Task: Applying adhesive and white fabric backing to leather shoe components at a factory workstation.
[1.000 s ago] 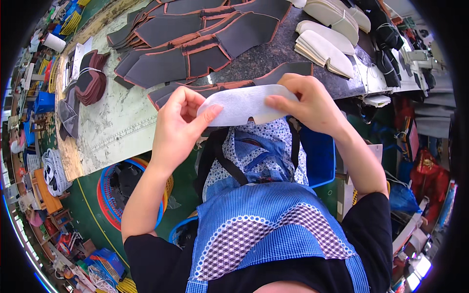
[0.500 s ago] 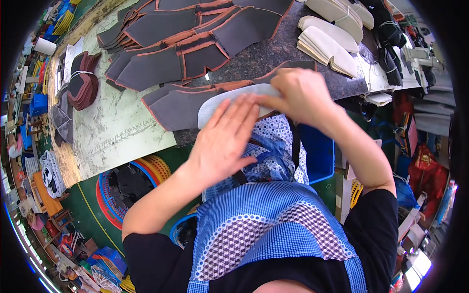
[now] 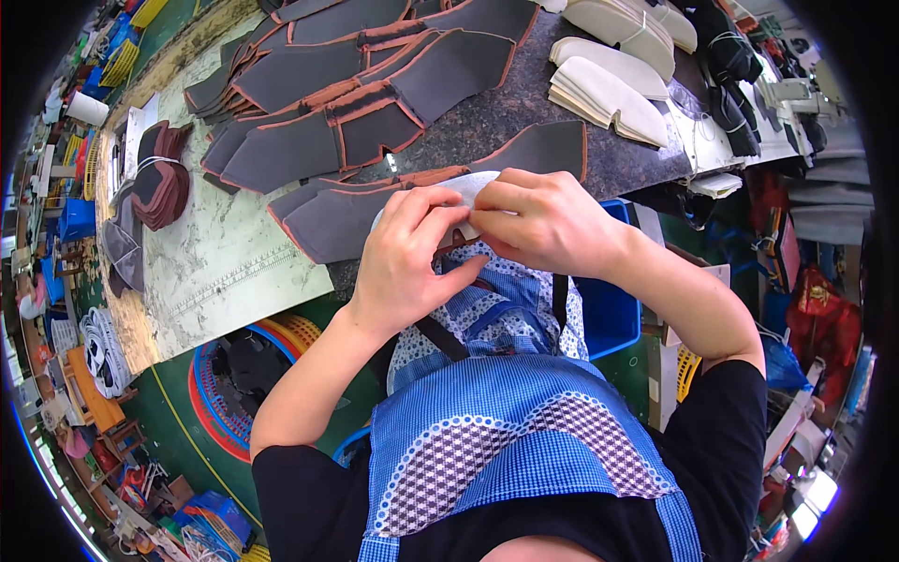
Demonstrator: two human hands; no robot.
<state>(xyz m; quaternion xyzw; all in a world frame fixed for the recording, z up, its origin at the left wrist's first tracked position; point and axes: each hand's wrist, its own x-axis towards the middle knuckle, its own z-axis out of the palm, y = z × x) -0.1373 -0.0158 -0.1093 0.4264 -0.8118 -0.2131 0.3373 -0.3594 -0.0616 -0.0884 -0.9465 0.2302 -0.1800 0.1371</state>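
A light grey, round-ended fabric piece (image 3: 469, 186) lies on a dark grey, orange-edged fabric panel (image 3: 332, 225) at the table's near edge. Both hands cover much of the light piece. My left hand (image 3: 405, 258) has its fingers bent over the piece's near edge, its thumb lower and toward me. Beside it, my right hand (image 3: 552, 220) pinches the same edge near the middle, fingers curled together. The two hands' fingertips almost meet there. What lies under the fingertips is partly hidden.
Stacked dark orange-edged panels (image 3: 290, 145) spread across the far table. Cream fabric pieces (image 3: 613, 98) lie at the far right, a tied maroon bundle (image 3: 159, 178) at the left. Below the table stand a blue bin (image 3: 609, 323) and round baskets (image 3: 211, 375).
My left hand has gone from lying flat on the light piece to curling its fingers at the near edge. My right hand has come down and nearer, pinching that edge.
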